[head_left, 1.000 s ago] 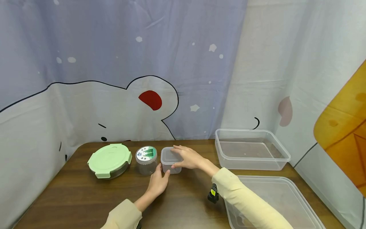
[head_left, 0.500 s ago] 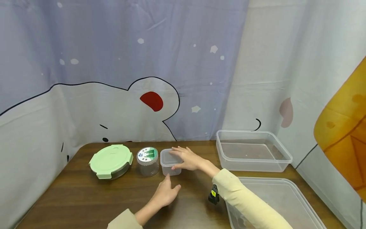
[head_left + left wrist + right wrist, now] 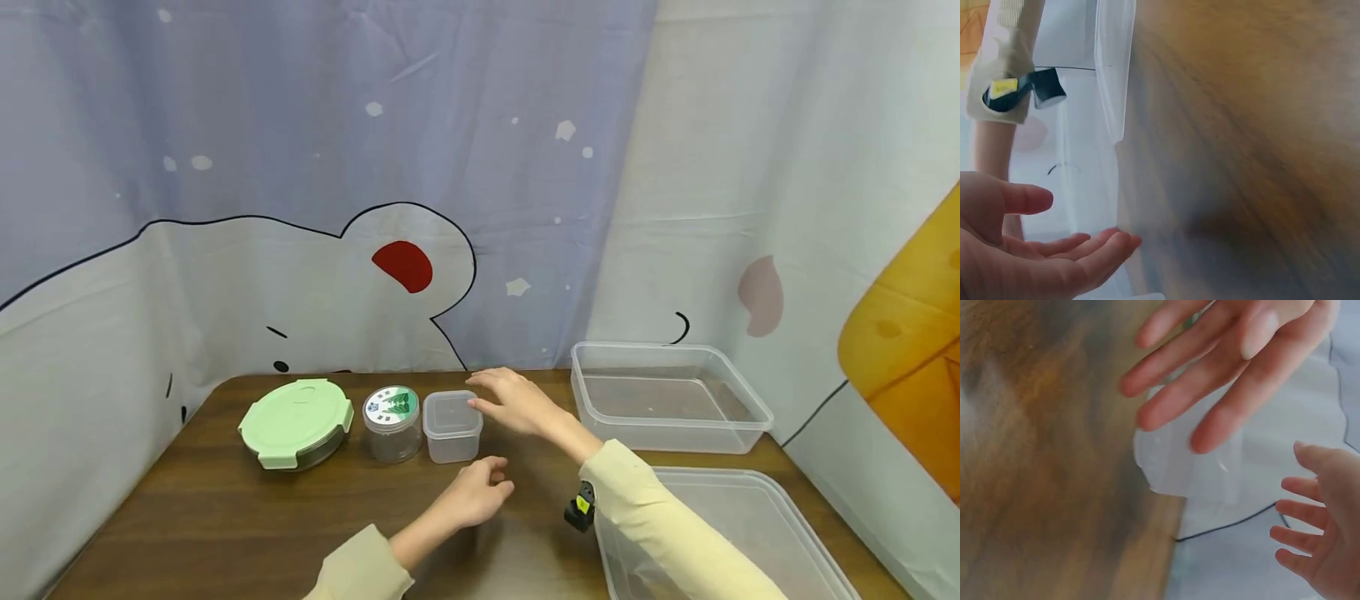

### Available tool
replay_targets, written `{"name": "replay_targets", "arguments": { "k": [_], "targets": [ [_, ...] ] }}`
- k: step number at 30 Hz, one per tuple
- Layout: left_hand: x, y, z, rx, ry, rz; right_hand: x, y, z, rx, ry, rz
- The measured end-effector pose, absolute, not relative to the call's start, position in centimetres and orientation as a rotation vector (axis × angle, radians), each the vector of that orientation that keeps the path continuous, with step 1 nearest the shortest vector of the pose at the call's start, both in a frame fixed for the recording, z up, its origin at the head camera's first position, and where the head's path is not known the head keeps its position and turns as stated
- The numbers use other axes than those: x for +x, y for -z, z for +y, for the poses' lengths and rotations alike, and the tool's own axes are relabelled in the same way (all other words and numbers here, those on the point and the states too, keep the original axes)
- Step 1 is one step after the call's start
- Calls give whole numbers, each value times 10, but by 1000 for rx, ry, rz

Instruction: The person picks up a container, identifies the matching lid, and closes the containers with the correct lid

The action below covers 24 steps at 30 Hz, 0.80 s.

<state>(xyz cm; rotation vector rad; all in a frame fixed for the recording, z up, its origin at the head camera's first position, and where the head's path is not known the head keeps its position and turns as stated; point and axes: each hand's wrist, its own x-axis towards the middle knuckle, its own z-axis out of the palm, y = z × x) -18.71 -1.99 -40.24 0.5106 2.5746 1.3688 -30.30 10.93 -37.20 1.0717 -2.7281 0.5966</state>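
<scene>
A small clear square plastic box (image 3: 452, 427), lid on, stands upright on the wooden table. Just right of it is my right hand (image 3: 517, 404), fingers extended and thumb tip at the lid's right edge in the head view; nothing is in its grasp. In front of the box and lower, my left hand (image 3: 472, 493) hovers with relaxed fingers, palm facing right and empty. The left wrist view shows that left hand (image 3: 1041, 250) with thumb and fingers apart. To the box's left stands a clear round jar (image 3: 393, 429) with a green-and-white label on its lid.
A round container with a pale green clip lid (image 3: 296, 421) sits at the far left. At the back right stands a large clear rectangular bin (image 3: 671, 429). Nearer lies a large clear flat lid (image 3: 727, 517), partly under the right sleeve. A printed curtain (image 3: 525, 208) hangs behind the table (image 3: 225, 533).
My right hand has come off the small box's lid and shifted right. My left hand has moved right and toward me, away from the jar and box. The box has barely moved.
</scene>
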Motion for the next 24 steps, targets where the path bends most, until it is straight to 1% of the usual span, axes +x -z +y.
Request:
{"name": "replay_targets", "arguments": {
  "k": [5, 9, 16, 24],
  "targets": [
    [-198, 403, -10, 514, -1400, 2559, -300, 358, 125, 957, -610, -2632],
    [-206, 403, -2, 495, -1474, 2563, -297, 351, 138, 939, -592, -2560],
    [-221, 407, 14, 422, -1678, 2604, -285, 346, 171, 890, -540, -2449],
    [-243, 416, 33, 323, -1756, 2672, -274, 349, 210, 818, -388, -2366]
  ]
}}
